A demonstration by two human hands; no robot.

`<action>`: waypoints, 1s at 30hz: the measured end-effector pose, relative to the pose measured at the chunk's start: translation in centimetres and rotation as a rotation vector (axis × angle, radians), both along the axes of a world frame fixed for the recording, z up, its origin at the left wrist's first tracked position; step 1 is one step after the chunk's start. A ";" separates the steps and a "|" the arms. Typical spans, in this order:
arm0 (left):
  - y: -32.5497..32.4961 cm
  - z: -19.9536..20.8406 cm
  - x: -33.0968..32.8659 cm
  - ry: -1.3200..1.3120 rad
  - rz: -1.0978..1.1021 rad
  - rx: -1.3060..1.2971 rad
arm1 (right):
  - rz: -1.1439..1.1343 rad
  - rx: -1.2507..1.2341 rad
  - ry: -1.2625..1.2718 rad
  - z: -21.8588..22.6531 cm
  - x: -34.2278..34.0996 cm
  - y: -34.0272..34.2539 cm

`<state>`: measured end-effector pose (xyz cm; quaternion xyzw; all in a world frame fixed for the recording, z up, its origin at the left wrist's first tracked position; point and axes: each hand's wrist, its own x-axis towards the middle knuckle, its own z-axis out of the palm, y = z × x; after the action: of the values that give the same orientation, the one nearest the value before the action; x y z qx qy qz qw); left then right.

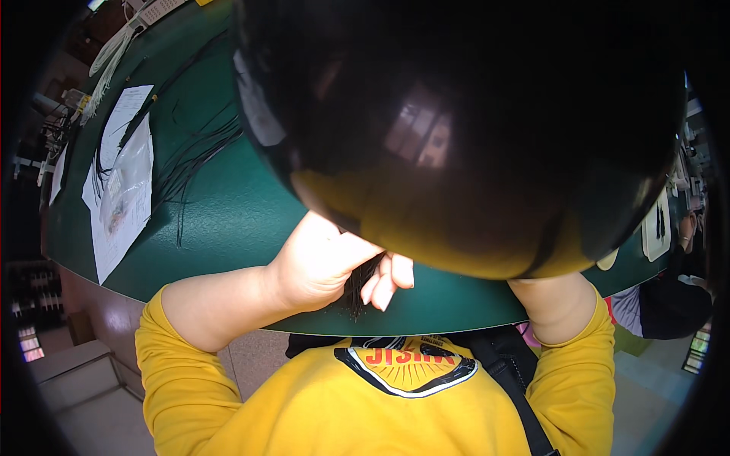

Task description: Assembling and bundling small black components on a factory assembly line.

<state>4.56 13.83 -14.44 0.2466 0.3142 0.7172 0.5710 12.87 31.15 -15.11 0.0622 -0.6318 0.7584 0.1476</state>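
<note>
My left hand [323,258] is closed around a bundle of thin black wires [355,295], whose ends fan out below the palm near the table's front edge. Its thumb and curled fingertips show on the right side of the bundle. A large glossy black dome [456,205] covers the middle and right of the head view. My right forearm [553,304] runs up under that dome, which hides the hand and whatever it touches. More loose black wires [194,156] lie on the table to the left of the dome.
The green table [228,220] has a curved front edge close to my body. At left, papers [122,235] lie under a clear plastic bag [125,194]. Pale cables [114,64] sit at the far left. A pale tray [655,232] stands at the right.
</note>
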 end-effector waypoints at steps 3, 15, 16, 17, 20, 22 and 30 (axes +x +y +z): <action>0.1 0.0 -0.2 -0.040 -0.027 -0.013 | 0.154 -0.095 0.008 -0.4 -0.1 0.1; 0.1 -1.0 0.1 -0.093 -0.040 -0.022 | 0.145 -0.009 -0.095 2.2 0.0 0.0; 0.1 -0.6 0.1 -0.085 -0.031 -0.047 | 0.116 -0.018 -0.108 2.0 0.0 -0.2; 0.2 -0.2 0.1 -0.077 -0.021 -0.072 | 0.101 -0.021 -0.114 1.8 0.1 -0.3; 0.3 0.2 0.2 0.021 -0.023 -0.050 | 0.189 -0.188 -0.139 1.1 0.2 -0.5; 0.6 0.6 0.1 0.320 0.086 -0.012 | 0.337 -0.298 -0.097 1.2 -0.1 0.2; 0.2 -1.1 -0.2 0.803 0.228 0.054 | -0.250 0.034 0.334 -1.8 0.5 1.1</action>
<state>4.37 14.08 -15.57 0.4853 0.5181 0.6308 0.3133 13.37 32.28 -16.89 0.1110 -0.6142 0.7024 0.3421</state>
